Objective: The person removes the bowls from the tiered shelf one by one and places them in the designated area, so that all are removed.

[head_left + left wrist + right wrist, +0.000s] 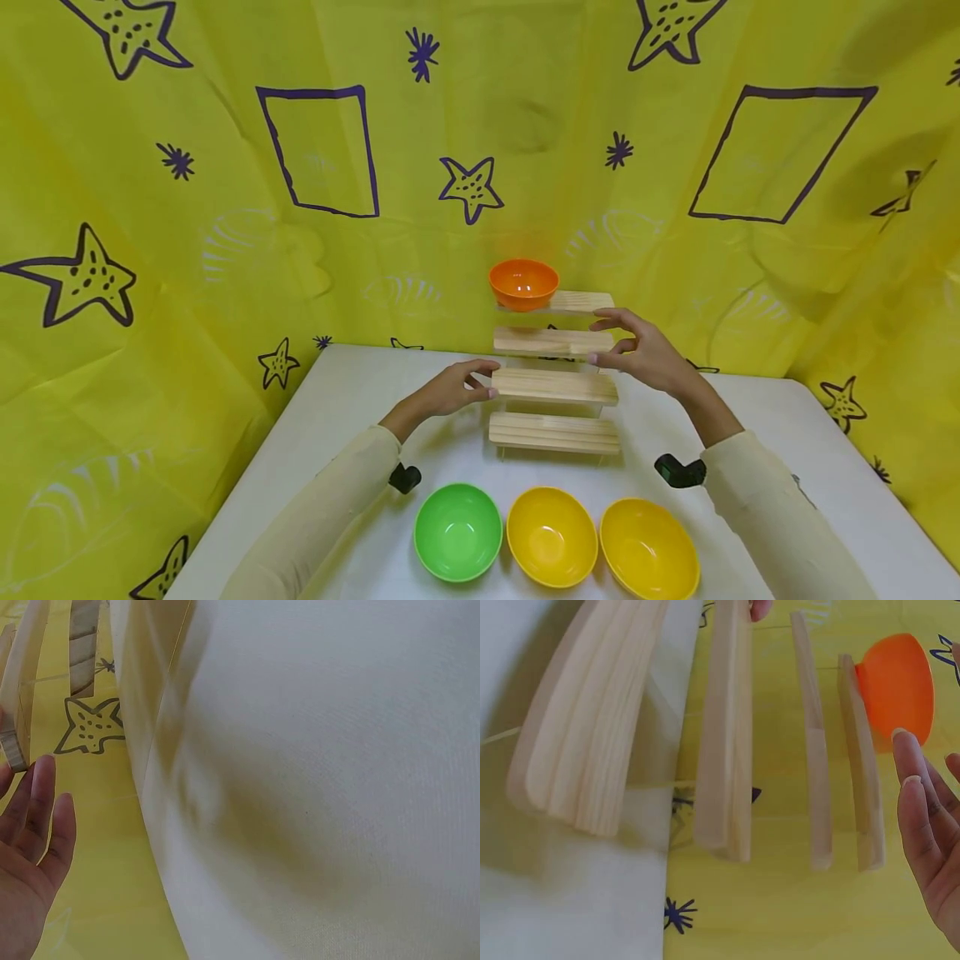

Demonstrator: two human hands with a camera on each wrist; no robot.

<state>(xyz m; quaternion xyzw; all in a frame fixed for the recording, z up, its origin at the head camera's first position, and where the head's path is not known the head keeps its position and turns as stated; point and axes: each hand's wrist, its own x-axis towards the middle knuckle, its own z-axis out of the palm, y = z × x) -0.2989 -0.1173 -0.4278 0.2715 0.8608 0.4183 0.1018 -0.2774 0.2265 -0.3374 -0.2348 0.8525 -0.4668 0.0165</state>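
A stepped wooden display stand (555, 385) rises in tiers on the white table. At the left end of its second tier from the bottom, my left hand (457, 388) grips the plank (13, 746) between thumb and finger; its other fingers (61, 832) extend loosely. My right hand (643, 348) hovers by the right ends of the upper two tiers, thumb and fingers spread apart. Its fingers (915, 817) look loose and hold nothing in the right wrist view. An orange bowl (523, 285) sits upright on the left part of the top tier.
Along the table's near side stand a green bowl (458, 533), a yellow bowl (552, 537) and another yellow bowl (649, 550) in a row. A yellow patterned curtain (420, 242) surrounds the white table (315, 433) at the back and sides.
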